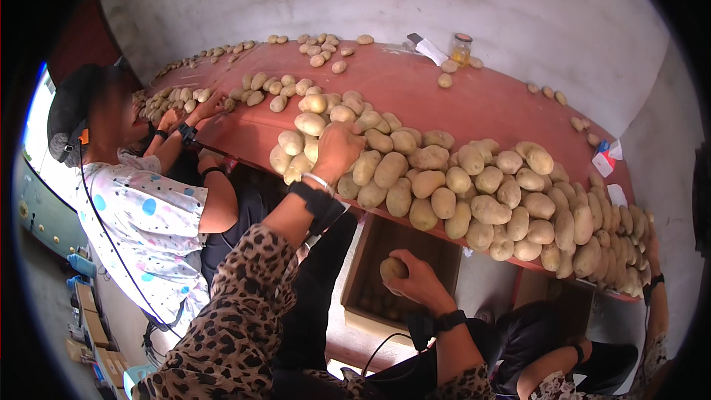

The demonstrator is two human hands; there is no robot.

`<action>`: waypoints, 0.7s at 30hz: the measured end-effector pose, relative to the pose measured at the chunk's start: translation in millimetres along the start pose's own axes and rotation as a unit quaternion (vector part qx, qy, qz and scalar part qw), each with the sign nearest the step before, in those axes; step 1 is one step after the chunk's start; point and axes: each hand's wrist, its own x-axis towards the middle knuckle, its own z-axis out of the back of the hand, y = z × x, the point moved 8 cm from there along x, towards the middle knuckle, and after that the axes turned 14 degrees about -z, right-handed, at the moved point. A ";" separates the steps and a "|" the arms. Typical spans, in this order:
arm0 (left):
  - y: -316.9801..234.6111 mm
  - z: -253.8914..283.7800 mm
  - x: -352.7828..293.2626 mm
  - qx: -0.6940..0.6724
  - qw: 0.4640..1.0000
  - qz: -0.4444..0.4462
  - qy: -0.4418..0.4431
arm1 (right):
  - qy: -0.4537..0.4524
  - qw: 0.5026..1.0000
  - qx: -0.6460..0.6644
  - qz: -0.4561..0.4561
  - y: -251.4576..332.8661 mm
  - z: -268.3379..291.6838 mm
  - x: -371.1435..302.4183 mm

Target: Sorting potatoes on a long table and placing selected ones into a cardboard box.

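A long heap of potatoes (489, 210) lies along the near edge of the red tabletop (244, 133). My left hand (338, 152) rests on the heap's left part, its fingers curled down among the potatoes; what they close on, if anything, is hidden. Lower down, in front of the table edge, my right hand (424, 281) grips a single potato (393, 270) between thumb and fingers. Beneath that potato stands an open cardboard box (363, 318), with more potatoes dimly visible in its shadowed bottom.
A person in a spotted shirt (144, 215) sits at my left, hands among other potatoes. Another person's arm (655, 304) reaches up to the heap at far right. Toward the wall stand a glass jar (461, 50) and a small red-and-white box (605, 159).
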 end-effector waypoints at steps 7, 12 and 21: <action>-67.2 -38.5 -130.3 -0.376 0.904 0.078 0.190 | 0.050 0.980 0.191 -0.034 -9.5 -3.2 4.2; -81.6 -73.9 -197.4 -0.485 0.817 0.258 0.176 | 0.057 0.933 0.351 -0.050 -16.8 -5.6 13.8; -42.2 -72.6 -219.0 -0.442 0.807 0.354 0.163 | -0.044 0.998 0.032 0.012 -17.5 18.4 3.9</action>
